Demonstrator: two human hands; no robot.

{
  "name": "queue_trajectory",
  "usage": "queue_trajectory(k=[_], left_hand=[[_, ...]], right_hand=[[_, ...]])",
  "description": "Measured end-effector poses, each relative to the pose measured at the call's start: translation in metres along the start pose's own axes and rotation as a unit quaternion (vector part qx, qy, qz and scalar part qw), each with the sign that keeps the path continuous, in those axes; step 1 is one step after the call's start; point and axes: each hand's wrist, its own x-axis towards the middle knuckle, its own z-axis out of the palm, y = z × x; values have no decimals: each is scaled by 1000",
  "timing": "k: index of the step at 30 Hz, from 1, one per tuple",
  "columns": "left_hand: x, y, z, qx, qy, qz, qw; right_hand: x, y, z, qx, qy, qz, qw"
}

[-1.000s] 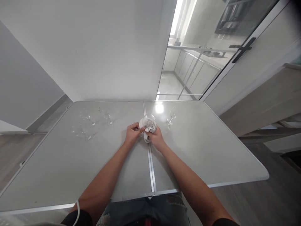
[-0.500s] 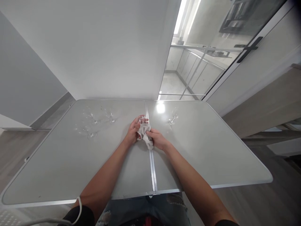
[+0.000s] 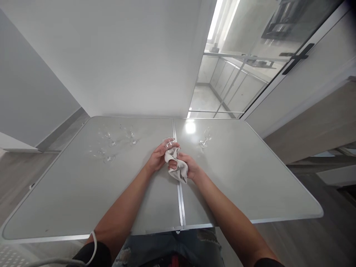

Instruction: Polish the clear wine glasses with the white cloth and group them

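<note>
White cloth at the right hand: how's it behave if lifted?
Probably floppy: the white cloth droops in loose folds beside the right hand. Likely light, since it looks thin along its edges. Unlikely to roll, being crumpled rather than round.

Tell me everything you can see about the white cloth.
The white cloth looks soft, with no visible pattern. It is bunched into loose folds, its lower part drooping toward the viewer, over the table's metal seam. The right hand grips it; its upper end meets the glass in the left hand.
</note>
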Motion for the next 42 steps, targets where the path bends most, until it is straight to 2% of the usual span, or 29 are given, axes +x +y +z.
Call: queue_trajectory(k=[2,3,4,5,8,9,10,11,12,14,15,16,17,19,21,22,23,27,35,38,42], left_hand=[[1,-1,-1,4,12,12,1000],[2,-3,-1,14,21,24,999],[3,-5,-2,28,29,41,998],[5,-7,-3,43,36,61,997],[10,-11,-7,77,48,107,990],[10,-12,-8,81,49,108,990],[10,-12,-10,80,50,103,990],[10,-11,-10,76,51,96,991],[9,-11,-11,70,51,88,992],[7,-9,-12,60,47,77,994],[7,-8,-12,58,44,73,995],[6,-8,-12,57,41,71,995],[6,-8,-12,58,41,73,995],[8,-8,-14,60,54,96,992],[11,-9,-16,65,84,134,985],[12,-9,-17,68,101,157,980],[13,-9,-18,72,117,177,975],[15,-12,-17,91,135,212,964],[13,-15,-6,152,66,193,967],[13,-14,-5,153,74,201,965],[12,-13,-4,139,77,201,967]], right_hand=[[0,-1,1,-37,28,-7,999],[1,0,2,-104,63,-20,992],[2,1,2,-196,109,-37,974],[3,2,2,-302,160,-56,938],[4,3,0,-567,266,-88,774],[3,3,0,-607,279,-90,739],[3,2,-1,-618,278,-89,730],[3,1,-2,-599,268,-87,749],[3,0,-3,-551,254,-83,790],[4,-1,-6,-387,210,-57,896],[5,-2,-9,-294,185,-38,937],[6,-1,-11,-213,170,-26,962],[8,-1,-14,-154,176,-31,972],[11,1,-20,-100,250,-95,958],[13,4,-24,-89,352,-174,915],[14,5,-25,-85,380,-193,901],[16,6,-26,-79,386,-194,898],[19,13,-25,-97,336,-152,925],[11,19,-38,-232,395,-53,887],[11,16,-39,-240,410,-80,876],[15,15,-34,-199,355,-118,906]])
